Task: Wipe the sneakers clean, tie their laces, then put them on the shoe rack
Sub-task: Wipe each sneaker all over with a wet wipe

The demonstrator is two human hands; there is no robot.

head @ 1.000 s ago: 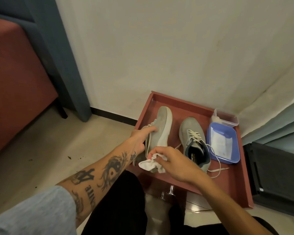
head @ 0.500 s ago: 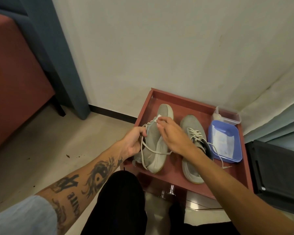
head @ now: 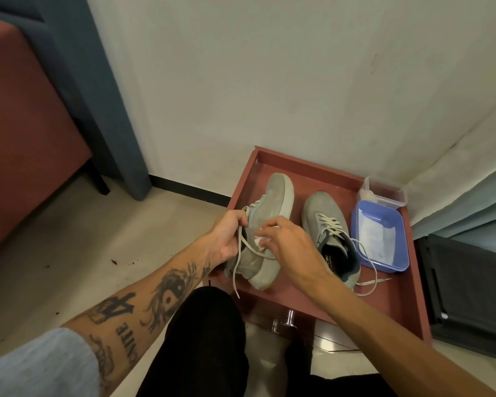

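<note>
The left hand curls its grip round the collar and lace of a grey sneaker tipped sideways at the red tray's near-left edge. The right hand pinches a white wipe against its flank. The second sneaker stands just beside, its insole print unreadable. A blue tub sits along the right wall.

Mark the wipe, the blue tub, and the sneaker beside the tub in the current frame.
wipe (head: 259, 242), head view, visible white corner.
blue tub (head: 390, 267), head view, near rim.
sneaker beside the tub (head: 321, 207), head view, toe.
</note>
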